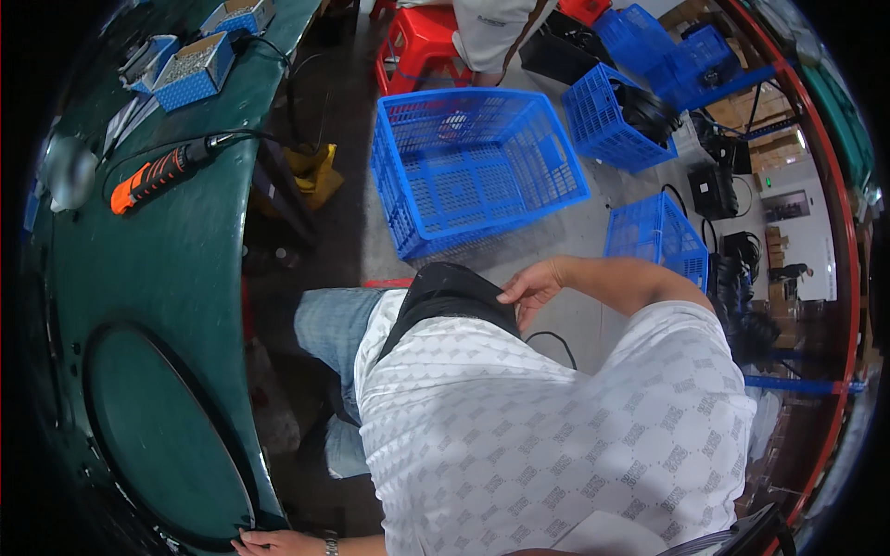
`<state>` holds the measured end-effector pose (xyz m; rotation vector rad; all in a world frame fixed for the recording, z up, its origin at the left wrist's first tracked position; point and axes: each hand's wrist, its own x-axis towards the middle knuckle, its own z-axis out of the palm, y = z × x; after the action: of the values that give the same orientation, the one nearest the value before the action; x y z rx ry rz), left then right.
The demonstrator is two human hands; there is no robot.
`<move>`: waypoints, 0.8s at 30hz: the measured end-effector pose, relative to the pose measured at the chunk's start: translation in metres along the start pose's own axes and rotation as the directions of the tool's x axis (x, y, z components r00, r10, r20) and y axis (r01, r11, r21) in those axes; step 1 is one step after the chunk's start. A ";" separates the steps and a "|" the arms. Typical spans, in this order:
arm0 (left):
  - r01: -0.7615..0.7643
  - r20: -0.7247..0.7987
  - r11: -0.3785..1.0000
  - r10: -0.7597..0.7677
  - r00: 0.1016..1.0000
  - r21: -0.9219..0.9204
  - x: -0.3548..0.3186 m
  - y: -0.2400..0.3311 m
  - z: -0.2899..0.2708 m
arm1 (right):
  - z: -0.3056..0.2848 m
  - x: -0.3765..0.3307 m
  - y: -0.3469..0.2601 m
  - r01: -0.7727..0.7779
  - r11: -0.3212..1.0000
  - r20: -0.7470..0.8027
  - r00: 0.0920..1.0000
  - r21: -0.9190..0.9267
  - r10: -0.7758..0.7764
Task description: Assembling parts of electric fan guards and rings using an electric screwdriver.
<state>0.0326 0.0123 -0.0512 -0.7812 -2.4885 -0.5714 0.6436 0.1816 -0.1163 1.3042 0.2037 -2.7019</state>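
Head view: the right hand (527,289) pinches the far edge of a black pouch (451,295) lying on the lap, near an empty blue crate (475,167), while the left hand (269,542), fingers spread, rests against the near edge of the green worktable (176,278), which carries an orange electric screwdriver (159,173).

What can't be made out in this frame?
- Left hand: cut by the lower edge at the green table; grip unclear.
- Black object under the right hand: kind unclear, partly hidden by the white shirt.
- Small blue boxes: contents too small.
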 end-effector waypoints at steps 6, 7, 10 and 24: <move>-0.205 -0.077 0.967 0.195 0.978 -0.149 -0.005 0.020 -0.015 | -0.018 0.000 0.015 0.025 0.999 0.082 0.996 -0.020 -0.023; -0.205 -0.095 0.968 0.193 0.977 -0.145 -0.004 0.020 -0.017 | -0.022 0.000 0.014 0.014 0.998 0.093 0.996 -0.065 -0.007; -0.119 -0.096 0.992 0.115 0.989 -0.045 -0.001 0.014 -0.017 | -0.029 -0.003 0.010 -0.140 0.977 -0.089 0.988 -0.163 0.126; -0.027 -0.019 0.997 0.025 0.999 -0.068 0.001 0.005 -0.015 | -0.025 0.020 -0.166 -0.243 0.693 -0.292 0.955 -0.679 0.049</move>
<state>0.0393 0.0095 -0.0372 -0.8292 -2.4498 -0.6547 0.6208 0.3477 -0.1367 1.2998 1.0118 -1.9493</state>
